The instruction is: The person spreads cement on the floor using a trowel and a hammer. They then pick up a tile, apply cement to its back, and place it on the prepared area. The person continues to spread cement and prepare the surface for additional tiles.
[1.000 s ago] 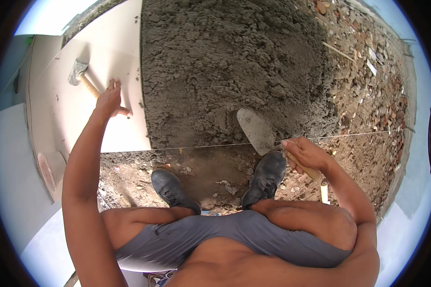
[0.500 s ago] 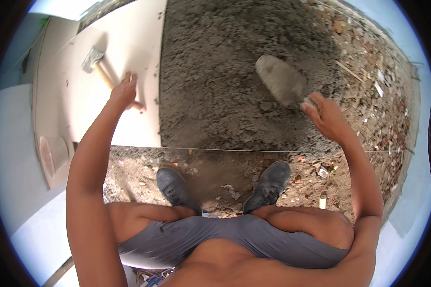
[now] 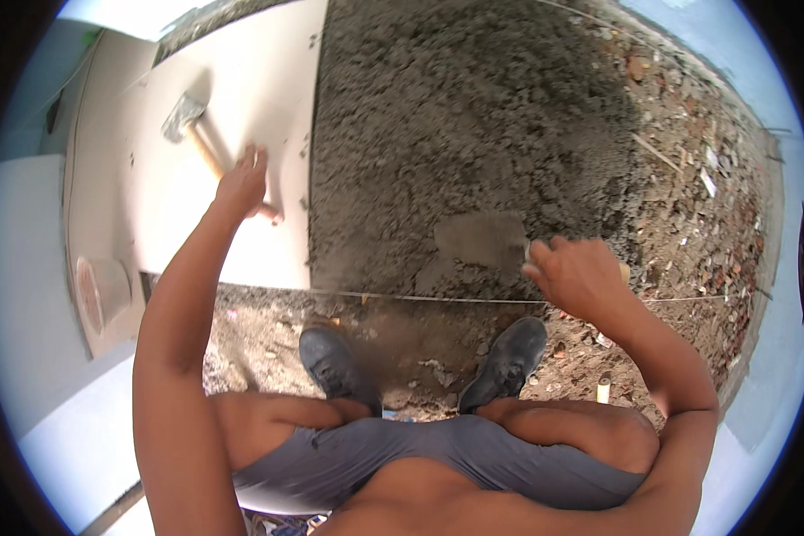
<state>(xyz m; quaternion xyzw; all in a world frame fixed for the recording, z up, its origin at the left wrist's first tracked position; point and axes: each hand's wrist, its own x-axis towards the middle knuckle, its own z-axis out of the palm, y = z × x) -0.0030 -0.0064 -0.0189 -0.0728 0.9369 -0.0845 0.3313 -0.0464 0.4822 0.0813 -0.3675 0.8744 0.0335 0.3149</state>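
My right hand [image 3: 573, 279] grips the handle of a trowel [image 3: 481, 239], whose flat blade lies on the grey mortar bed [image 3: 456, 134], pointing left. My left hand [image 3: 241, 186] rests flat with spread fingers on a large pale floor tile [image 3: 232, 170], beside the wooden handle of a rubber mallet [image 3: 188, 121] that lies on that tile. I squat with both dark shoes [image 3: 330, 357] on rubble just behind a taut guide string [image 3: 393, 297].
Rubble and broken bits [image 3: 706, 205] cover the ground to the right of the mortar. A round pale bucket-like container [image 3: 98, 290] stands at the left by a white wall. A small white tube piece [image 3: 603, 389] lies near my right shoe.
My right hand has swung the trowel from near my shoe up over the mortar, then brought it down flat on the bed. My left hand stayed on the tile.
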